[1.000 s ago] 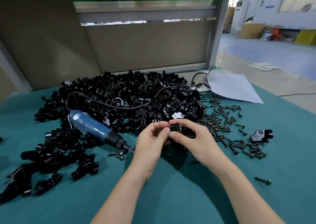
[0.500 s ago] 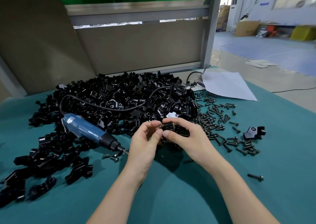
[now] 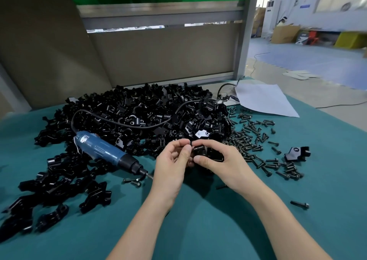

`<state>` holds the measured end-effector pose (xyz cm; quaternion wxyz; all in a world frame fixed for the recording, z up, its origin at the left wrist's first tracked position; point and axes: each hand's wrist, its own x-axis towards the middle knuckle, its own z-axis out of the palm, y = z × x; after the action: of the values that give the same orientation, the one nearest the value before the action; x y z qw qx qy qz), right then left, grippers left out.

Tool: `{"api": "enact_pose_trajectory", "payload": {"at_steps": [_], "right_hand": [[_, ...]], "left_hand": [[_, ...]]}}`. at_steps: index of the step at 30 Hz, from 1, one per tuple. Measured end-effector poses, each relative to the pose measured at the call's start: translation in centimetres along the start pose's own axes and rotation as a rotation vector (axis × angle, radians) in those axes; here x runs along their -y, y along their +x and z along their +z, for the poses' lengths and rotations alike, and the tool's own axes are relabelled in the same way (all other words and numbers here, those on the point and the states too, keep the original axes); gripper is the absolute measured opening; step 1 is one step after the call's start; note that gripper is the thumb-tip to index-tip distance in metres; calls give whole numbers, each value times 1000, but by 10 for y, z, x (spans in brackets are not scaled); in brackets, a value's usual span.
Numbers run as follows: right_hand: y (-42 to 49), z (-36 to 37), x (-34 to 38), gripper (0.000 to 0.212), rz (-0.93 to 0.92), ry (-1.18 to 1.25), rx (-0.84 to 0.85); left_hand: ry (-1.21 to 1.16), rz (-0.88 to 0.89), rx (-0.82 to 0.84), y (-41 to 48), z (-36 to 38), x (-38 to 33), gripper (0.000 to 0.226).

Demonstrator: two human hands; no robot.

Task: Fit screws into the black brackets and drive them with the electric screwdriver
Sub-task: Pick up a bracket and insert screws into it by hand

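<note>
The right hand [image 3: 224,166] grips a black metal bracket [image 3: 208,154], thumb across its near face and forefinger curled over its top. It holds the bracket just above the teal-covered table [image 3: 198,230], at the near edge of the large heap of black brackets [image 3: 139,110]. The left hand [image 3: 171,166] pinches a small black screw [image 3: 191,142] between thumb and forefinger at the bracket's upper left end; the screw is mostly hidden, so how far it sits in its hole cannot be told. Compared with a second ago, both hands keep the same grips in the same spot by the heap, but the left fingertips, then pressed against the right forefinger, now stand a shade apart from it. The blue electric screwdriver [image 3: 105,152] lies untouched where it lay, left of the hands, its black cord [image 3: 119,121] looping over the heap and its bit pointing at two loose screws [image 3: 133,181]. The scatter of black screws [image 3: 254,140], a lone bracket [image 3: 296,153], a single screw [image 3: 299,205] and a white paper sheet [image 3: 264,100] on the right are unmoved.
</note>
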<state>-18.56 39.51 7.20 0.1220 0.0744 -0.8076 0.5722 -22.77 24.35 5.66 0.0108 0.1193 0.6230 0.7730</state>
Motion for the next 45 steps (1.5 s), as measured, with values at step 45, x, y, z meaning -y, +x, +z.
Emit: {"api": "enact_pose_trajectory", "payload": {"at_steps": [45], "right_hand": [[19, -10, -4, 30, 260, 995, -307]], "left_hand": [[-195, -152, 8, 1, 7, 0, 16]]}}
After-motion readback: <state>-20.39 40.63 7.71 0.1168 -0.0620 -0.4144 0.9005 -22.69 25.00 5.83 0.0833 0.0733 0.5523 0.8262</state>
